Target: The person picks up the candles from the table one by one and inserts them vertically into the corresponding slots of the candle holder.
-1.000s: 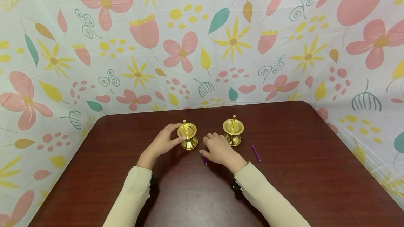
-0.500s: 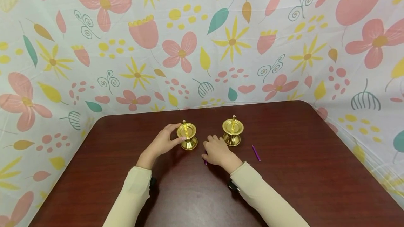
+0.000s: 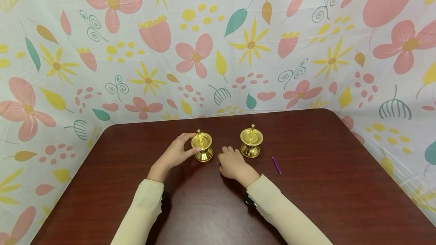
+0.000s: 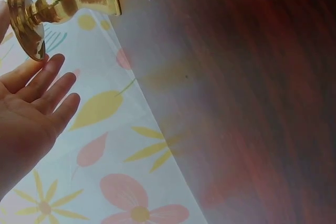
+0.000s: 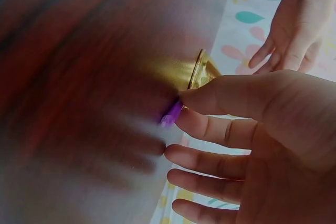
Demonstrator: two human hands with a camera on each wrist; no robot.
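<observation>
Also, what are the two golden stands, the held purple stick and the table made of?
Left golden stand and right golden stand: probably polished brass or similar metal; highlights are mirror-bright. Held purple stick: perhaps wax or plastic, from its even colour; finish too blurred. Table: glossy, likely wood or laminate, by streaky grain.

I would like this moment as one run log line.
left hand: holds left gold stand; right hand: pinches purple stick; right gold stand: upright; other purple stick: on table

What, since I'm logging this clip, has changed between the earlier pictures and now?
The right hand shifted slightly left and now pinches a purple stick whose near end no longer shows in the head view. The left hand, left candlestick, right candlestick and other purple stick stayed put.
</observation>
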